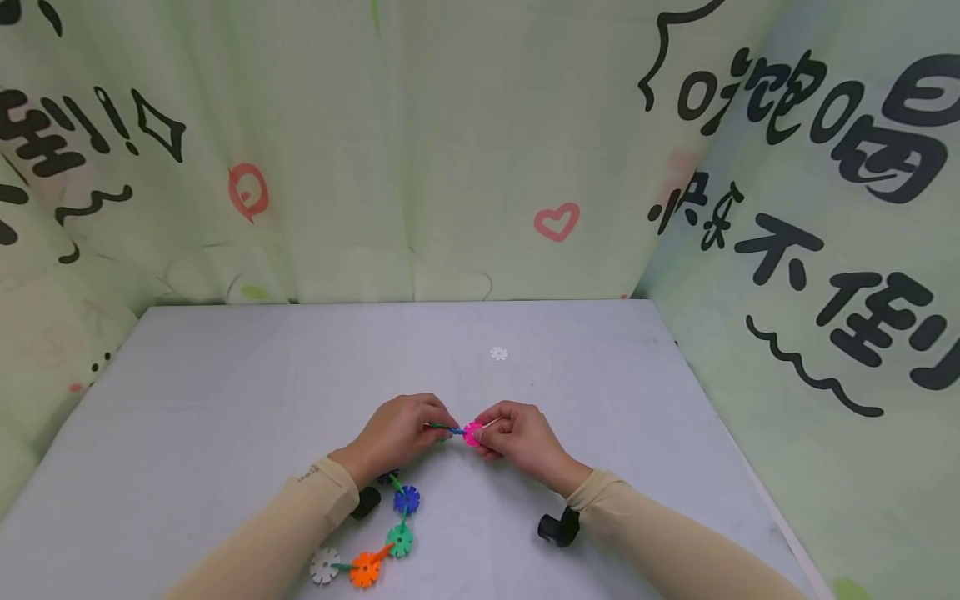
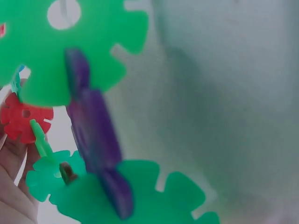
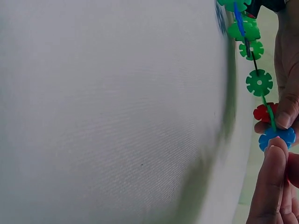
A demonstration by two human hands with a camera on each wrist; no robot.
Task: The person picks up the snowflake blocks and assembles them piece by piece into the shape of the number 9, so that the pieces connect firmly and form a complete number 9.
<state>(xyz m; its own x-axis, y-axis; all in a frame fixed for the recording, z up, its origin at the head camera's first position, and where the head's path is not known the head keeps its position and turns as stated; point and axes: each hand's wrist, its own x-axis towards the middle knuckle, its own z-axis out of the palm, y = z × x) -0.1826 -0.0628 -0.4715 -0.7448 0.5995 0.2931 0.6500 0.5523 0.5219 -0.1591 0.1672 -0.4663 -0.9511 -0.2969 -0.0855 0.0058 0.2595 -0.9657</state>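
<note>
Between the two hands runs a chain of slotted plastic snowflake discs. My left hand pinches the chain near its end, where a blue disc and a red disc show in the right wrist view. With thumb and fingers, my right hand pinches a pink snowflake disc against the blue one; whether their slots interlock cannot be seen. A thin white edge shows by the right fingers. Close to the left wrist camera hang a large green disc and a purple disc joined edge to face.
The chain's tail lies by the left forearm: a blue disc, a green disc, an orange disc and a white disc. A loose white snowflake disc lies farther back on the white table. Curtains surround the table.
</note>
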